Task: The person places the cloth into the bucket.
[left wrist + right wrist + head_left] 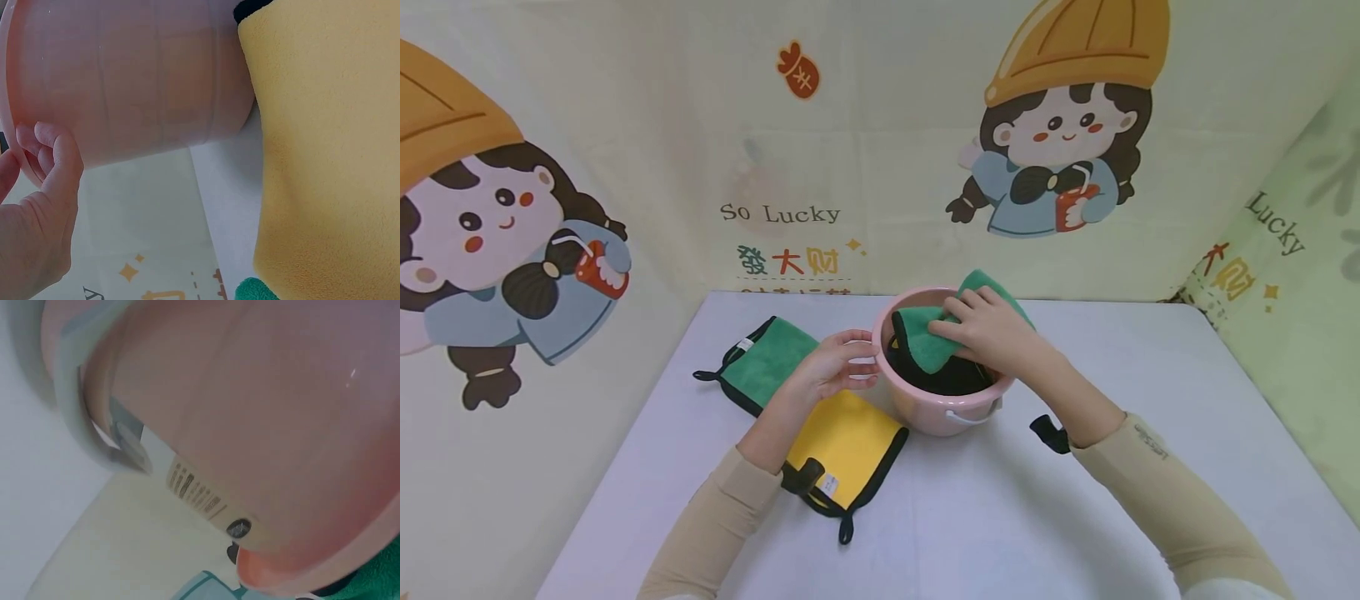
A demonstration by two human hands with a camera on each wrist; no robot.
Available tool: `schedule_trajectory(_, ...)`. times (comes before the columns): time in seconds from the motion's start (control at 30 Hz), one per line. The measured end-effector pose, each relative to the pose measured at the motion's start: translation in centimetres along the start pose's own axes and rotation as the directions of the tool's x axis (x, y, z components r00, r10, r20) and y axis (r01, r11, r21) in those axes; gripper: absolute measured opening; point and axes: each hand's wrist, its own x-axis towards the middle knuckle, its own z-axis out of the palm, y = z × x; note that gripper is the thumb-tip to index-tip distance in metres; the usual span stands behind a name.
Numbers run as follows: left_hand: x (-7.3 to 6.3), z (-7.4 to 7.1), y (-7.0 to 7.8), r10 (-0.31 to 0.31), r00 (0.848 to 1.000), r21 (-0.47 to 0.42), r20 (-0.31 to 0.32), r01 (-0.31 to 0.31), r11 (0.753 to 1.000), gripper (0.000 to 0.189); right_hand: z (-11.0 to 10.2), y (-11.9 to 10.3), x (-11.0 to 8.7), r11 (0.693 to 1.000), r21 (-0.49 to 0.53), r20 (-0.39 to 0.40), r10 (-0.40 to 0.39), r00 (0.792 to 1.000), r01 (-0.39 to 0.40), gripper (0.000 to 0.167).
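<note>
A pink bucket [936, 412] stands on the table with a white handle [973, 417] hanging down its front. My left hand [842, 364] holds its left rim, fingers against the outer wall in the left wrist view. At the mouth of the bucket, my right hand [988, 329] grips a green cloth [925, 329] with black edging, partly inside and partly above the rim. Dark cloth [947, 381] shows below it inside. Left of the bucket lie a second green cloth [778, 354] and a yellow cloth [850, 442], both black-edged with hanging loops; my left forearm partly covers them.
The white table [1000, 533] meets a patterned backdrop [887, 167] at its back edge. A printed label [197, 494] is stuck on the bucket's outer wall. Black wrist straps [1049, 434] hang near both of my sleeves.
</note>
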Motion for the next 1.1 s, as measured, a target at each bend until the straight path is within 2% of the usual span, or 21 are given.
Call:
schedule_trajectory(0.27,-0.1,0.0,0.0,0.002,1.0,-0.01,0.017,-0.002,1.0,0.037,0.9,-0.9,0.8,0.999,0.048,0.037,-0.016,0.999,0.014,0.037)
schedule_trajectory(0.6,-0.1,-0.1,0.0,0.003,1.0,-0.026,0.025,-0.002,1.0,0.033,2.8,-1.2,0.8,0.982,0.18,0.093,0.036,0.995,-0.053,0.039)
schedule_trajectory(0.87,-0.1,0.0,0.1,-0.002,1.0,-0.025,0.019,0.003,1.0,0.034,3.7,-1.3,0.9,0.98,0.175,0.223,0.057,0.973,-0.098,0.045)
schedule_trajectory(1.1,0.1,-0.1,0.1,-0.007,1.0,-0.021,0.013,0.007,1.0,0.035,4.1,-1.3,1.0,0.98,0.175,0.295,0.044,0.954,-0.099,0.044)
